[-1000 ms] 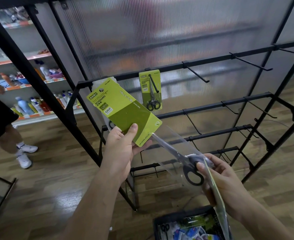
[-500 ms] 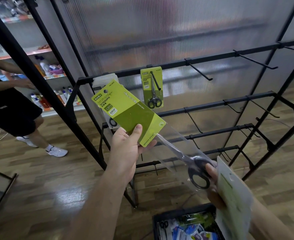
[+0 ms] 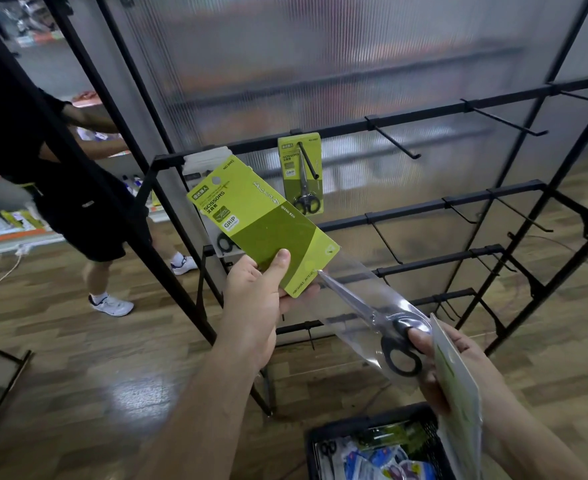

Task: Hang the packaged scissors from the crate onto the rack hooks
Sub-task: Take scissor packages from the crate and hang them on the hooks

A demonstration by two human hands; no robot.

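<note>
You hold a pack (image 3: 261, 226) aslant before the rack (image 3: 424, 114).
Your left hand (image 3: 251, 299) grips the green card's lower corner, thumb on the front. Your right hand (image 3: 458, 362) pinches the black handles of the scissors (image 3: 399, 348) through the clear sleeve and also holds a second pack (image 3: 458, 393), seen edge-on. On the rack's top bar a hung pack (image 3: 301, 174) sits on a hook, and a half-hidden pack (image 3: 202, 168) shows behind your card to its left. A bare hook (image 3: 392, 140) juts out to the right. The crate (image 3: 320, 441) lies below your right arm on the floor (image 3: 78, 375) with packs inside. A person (image 3: 78, 202) in black stands at the left behind the frame.
</note>
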